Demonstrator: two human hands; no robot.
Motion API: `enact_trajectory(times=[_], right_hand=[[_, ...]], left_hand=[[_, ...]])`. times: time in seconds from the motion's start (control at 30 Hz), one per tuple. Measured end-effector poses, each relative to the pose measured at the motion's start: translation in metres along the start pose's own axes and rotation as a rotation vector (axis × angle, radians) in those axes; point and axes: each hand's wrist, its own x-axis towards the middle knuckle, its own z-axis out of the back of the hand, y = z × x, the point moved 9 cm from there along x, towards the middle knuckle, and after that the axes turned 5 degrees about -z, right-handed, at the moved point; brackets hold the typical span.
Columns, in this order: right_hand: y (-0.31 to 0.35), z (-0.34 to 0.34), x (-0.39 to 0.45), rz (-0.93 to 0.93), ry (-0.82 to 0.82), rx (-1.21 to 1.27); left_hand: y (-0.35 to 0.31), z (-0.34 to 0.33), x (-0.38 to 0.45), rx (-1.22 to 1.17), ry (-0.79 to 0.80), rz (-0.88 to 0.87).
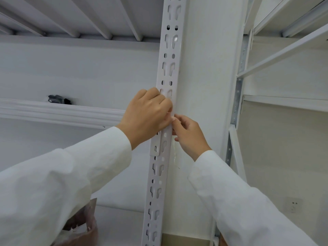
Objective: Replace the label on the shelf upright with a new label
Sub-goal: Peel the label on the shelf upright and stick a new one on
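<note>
1. Shelf upright [166, 71]: white slotted steel post, runs top to bottom mid-frame, keyhole slots down its front face.
2. Left hand [147, 114]: fingers curled against the upright's front face, knuckles toward camera. Fingertips hidden; can't tell if the grip pinches anything or just presses.
3. Right hand [188, 135]: just below and right of the left, at the upright's right edge. Thumb and forefinger pressed together at that edge on something small and pale; looks like the label [171, 114], mostly covered by both hands.
4. Both hands nearly touching at that spot.
5. Both sleeves white.
6. Brown paper bag [83, 228] bottom left, under the left sleeve.
7. Dark crumpled object [58, 99] on the shelf at left.
8. Wall socket [292, 206] lower right.
</note>
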Motion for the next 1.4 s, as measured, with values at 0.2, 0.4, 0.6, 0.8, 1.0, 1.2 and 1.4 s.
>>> enact_trajectory(times=[0.2, 0.4, 0.6, 0.8, 1.0, 1.2, 1.4], right_hand=[[0.0, -0.001, 0.0, 0.001, 0.002, 0.014], [-0.004, 0.0, 0.003, -0.005, -0.021, 0.0], [-0.003, -0.002, 0.002, -0.001, -0.037, -0.039], [-0.002, -0.002, 0.0, 0.008, -0.034, -0.04], [-0.005, -0.003, 0.002, 0.014, -0.038, -0.033], [-0.005, -0.001, 0.003, 0.014, -0.056, -0.045], [-0.003, -0.001, 0.001, 0.012, -0.067, -0.067]], left_hand=[[0.006, 0.001, -0.002, 0.027, -0.03, 0.047], [0.003, -0.003, 0.005, 0.194, 0.06, 0.023], [0.001, -0.005, 0.01, 0.245, 0.06, 0.008], [0.006, -0.003, 0.001, 0.158, -0.024, 0.005], [0.007, 0.001, 0.002, 0.138, -0.08, 0.047], [0.002, -0.003, 0.005, 0.264, -0.02, 0.046], [0.0, -0.005, 0.004, 0.264, -0.011, 0.063]])
